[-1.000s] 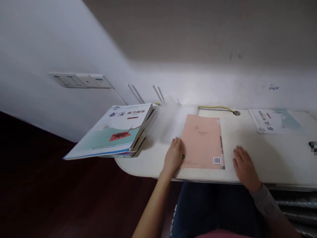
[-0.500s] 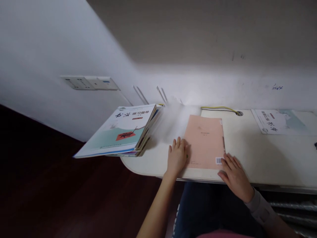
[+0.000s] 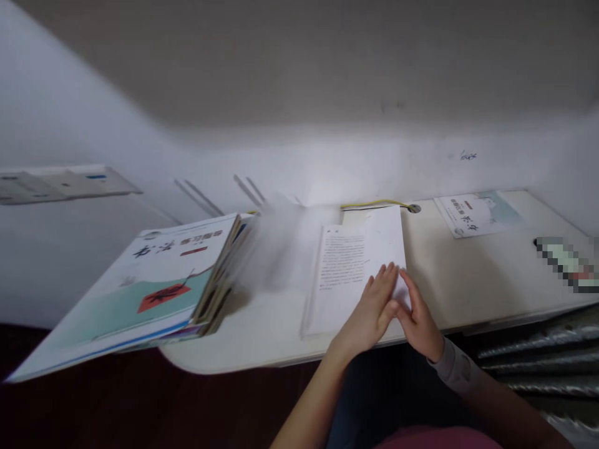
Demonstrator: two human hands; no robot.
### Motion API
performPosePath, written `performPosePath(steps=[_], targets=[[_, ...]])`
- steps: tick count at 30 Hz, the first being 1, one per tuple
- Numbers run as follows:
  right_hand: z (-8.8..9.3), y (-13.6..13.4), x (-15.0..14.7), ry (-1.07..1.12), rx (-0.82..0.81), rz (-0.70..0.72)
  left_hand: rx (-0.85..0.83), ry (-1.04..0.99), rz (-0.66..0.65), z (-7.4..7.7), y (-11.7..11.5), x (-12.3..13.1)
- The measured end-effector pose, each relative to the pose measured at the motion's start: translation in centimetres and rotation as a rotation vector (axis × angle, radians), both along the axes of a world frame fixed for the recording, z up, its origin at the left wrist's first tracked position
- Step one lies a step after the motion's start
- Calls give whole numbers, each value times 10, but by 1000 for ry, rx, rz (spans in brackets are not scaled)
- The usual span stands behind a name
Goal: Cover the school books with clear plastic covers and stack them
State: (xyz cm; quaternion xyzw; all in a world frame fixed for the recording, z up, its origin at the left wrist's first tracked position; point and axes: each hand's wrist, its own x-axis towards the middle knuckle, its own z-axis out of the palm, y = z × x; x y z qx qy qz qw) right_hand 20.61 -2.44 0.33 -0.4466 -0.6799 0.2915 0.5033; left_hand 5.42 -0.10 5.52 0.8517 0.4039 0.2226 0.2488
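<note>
A stack of calligraphy workbooks overhangs the white desk, another workbook lying toward its far right.

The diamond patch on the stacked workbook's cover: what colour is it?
The diamond patch is red-orange, best seen in the head view.

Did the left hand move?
Yes, rightward: the left hand is now much closer to the round cable hole in the desk.

Kinda dim, with soft light washing the wall. The open book looked soft, a pale blur smeared beside it, and the edges bowed.
</note>
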Motion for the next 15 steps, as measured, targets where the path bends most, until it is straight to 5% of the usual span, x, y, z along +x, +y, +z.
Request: performPosePath(steps=[5, 10, 15], targets=[[-4, 15, 46, -71, -90, -132, 183, 350, 95, -13, 9, 49], [-13, 13, 103, -623, 29, -258, 298, 485, 73, -43, 12, 82], [-18, 1, 123, -1053, 78, -240, 309, 520, 81, -59, 11, 88]])
